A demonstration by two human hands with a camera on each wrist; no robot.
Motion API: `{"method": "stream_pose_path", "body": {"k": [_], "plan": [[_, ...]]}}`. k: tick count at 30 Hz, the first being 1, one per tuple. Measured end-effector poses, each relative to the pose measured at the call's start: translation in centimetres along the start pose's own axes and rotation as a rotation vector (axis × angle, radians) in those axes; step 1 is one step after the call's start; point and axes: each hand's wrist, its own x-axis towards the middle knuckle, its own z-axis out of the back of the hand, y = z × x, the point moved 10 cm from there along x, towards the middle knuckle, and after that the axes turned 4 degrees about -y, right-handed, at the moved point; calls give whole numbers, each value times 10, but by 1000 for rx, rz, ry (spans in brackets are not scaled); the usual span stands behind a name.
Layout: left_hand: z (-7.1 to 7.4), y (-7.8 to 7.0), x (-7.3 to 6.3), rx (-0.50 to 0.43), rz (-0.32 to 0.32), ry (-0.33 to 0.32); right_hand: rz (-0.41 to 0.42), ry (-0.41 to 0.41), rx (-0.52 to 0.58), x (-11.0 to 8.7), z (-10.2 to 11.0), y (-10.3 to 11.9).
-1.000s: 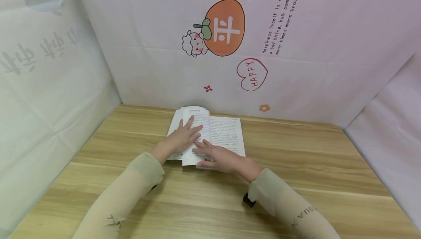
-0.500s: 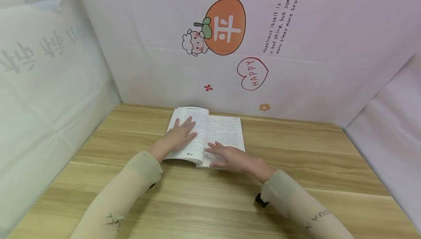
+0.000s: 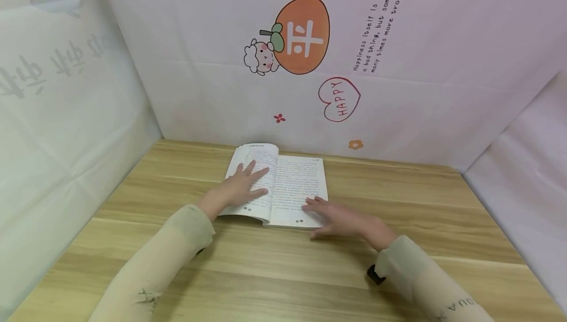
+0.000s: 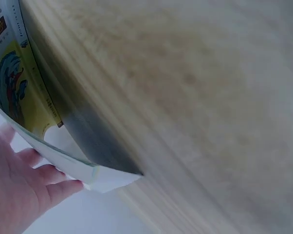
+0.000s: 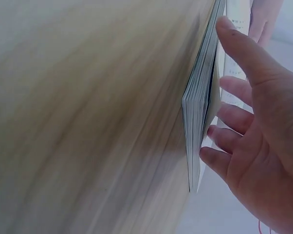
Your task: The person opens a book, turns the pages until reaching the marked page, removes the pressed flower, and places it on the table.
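An open book (image 3: 296, 177) lies near the back of the wooden table, its printed pages facing up. My left hand (image 3: 239, 187) rests on the left-hand page with fingers spread. From the left wrist view, that side of the book bows up off the table, and a yellow illustrated cover (image 4: 37, 97) shows underneath. At the lower right corner of the right-hand page is my right hand (image 3: 341, 219), its fingers loosely bent over the page and its thumb by the front edge. The right wrist view shows the thick stack of page edges (image 5: 197, 109) beside these fingers.
A pale printed cloth wall (image 3: 212, 100) rises right behind the book. Similar cloth walls stand on the left (image 3: 66, 115) and right (image 3: 522, 154). Bare wooden tabletop (image 3: 266, 273) stretches in front of the book and to its right.
A leaf lifted over the middle has settled onto the left side under my left hand, uncovering the right-hand page. My right hand has slid right, from the book's middle to its lower right corner.
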Motion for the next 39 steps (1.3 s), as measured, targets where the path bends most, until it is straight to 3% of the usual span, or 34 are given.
{"method": "stream_pose_path", "body": {"k": [6,12,17,28,39], "plan": [[3,-13,-3,107,-137,1,17,15,-16,-3,0,0],[-1,-30,-9,200,-298,49,34,10,-36,-3,4,1],[-5,-33,-17,271,-390,71,43,10,-68,-3,5,1],[-3,-24,-27,199,-414,50,16,16,-51,-5,14,1],[-6,-19,-30,135,-367,80,37,12,-54,-12,22,-2]]}}
